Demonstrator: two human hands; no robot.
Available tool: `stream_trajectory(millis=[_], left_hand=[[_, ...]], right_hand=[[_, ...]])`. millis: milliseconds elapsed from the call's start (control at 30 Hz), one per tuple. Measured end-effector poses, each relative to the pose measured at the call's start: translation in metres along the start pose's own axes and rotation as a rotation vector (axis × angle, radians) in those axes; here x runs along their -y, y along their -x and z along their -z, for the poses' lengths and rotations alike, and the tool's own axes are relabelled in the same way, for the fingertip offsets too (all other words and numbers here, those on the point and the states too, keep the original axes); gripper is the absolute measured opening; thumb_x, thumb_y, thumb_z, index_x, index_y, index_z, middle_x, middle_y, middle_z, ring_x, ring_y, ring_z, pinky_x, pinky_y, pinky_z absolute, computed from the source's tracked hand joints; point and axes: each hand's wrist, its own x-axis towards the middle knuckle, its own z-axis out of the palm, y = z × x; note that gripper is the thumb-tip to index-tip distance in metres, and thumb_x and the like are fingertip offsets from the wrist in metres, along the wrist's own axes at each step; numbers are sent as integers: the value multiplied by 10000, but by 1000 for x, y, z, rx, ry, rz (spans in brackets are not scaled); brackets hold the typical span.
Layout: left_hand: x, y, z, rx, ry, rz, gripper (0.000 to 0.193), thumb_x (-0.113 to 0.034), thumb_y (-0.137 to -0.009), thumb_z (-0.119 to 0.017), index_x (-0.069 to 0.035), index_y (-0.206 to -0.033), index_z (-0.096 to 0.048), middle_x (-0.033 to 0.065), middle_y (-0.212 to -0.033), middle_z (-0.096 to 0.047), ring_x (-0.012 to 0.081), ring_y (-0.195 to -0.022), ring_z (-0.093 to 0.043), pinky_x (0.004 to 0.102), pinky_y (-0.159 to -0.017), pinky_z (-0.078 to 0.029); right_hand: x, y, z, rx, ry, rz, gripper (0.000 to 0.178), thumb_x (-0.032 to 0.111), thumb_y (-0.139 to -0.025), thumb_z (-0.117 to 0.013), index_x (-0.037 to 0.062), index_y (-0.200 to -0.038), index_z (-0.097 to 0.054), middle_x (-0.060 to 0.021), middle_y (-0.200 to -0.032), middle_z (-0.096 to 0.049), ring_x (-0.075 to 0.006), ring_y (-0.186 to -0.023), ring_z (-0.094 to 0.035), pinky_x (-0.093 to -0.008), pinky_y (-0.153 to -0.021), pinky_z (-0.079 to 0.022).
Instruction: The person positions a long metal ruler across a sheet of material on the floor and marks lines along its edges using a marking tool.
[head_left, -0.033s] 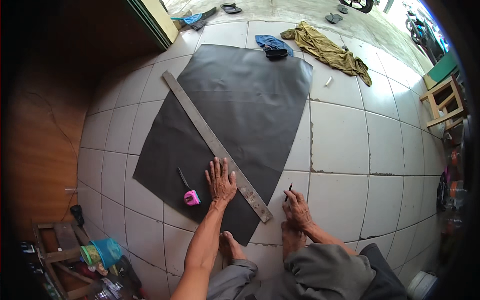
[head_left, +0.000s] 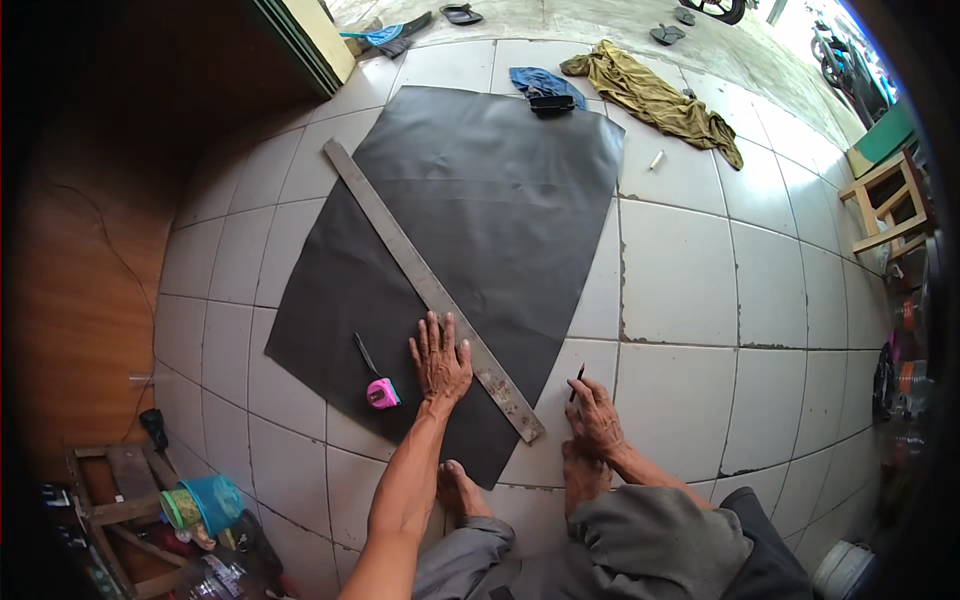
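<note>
A large black sheet (head_left: 500,220), smooth and slightly wrinkled like vinyl or synthetic leather, lies on the tiled floor in front of me. Across it runs a long flat metal ruler (head_left: 395,240), slanting from far left to near right, its ends just past the sheet's edges. My left hand (head_left: 441,368) lies flat, fingers stretched, on the sheet and the ruler's near left edge. My right hand (head_left: 597,420) rests by my right foot, closed around a dark pencil (head_left: 578,382) pointing up. Left of my left hand are a pink tape measure (head_left: 382,394) and a slim dark tool (head_left: 363,350).
Beyond the sheet lie a blue cloth (head_left: 540,82), a black case (head_left: 552,104), an olive cloth (head_left: 650,95) and a small white stick (head_left: 656,160). A wooden stool (head_left: 890,215) stands right. At lower left, a wooden frame (head_left: 105,512) sits beside a blue cup (head_left: 215,503).
</note>
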Motion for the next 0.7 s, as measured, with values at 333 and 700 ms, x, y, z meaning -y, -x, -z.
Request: stream_trajectory(millis=[333,700], left_hand=[[-7,6,5,39,73,4,704,-449,-980,-506,-157,-1589,-305,179,-1650,-235,381,-1533,-169,584,-1227,-88],[-4,8,7,27,66,-39,703,-459,-963,-521,-195,-1584,-325,144,-1657,-237,390,-1530,-166,596,-1225,-81]], right_hand=[[44,15,-31,200,306,214,490,395,-871,-714,111,-1250,-590,-130,-1179,-539,-301,-1132,-532,-465,-993,-365],[43,14,-28,186,350,175,508,325,-837,-718,106,-1276,-584,-133,-1209,-558,-297,-1133,-543,-453,-968,-382]])
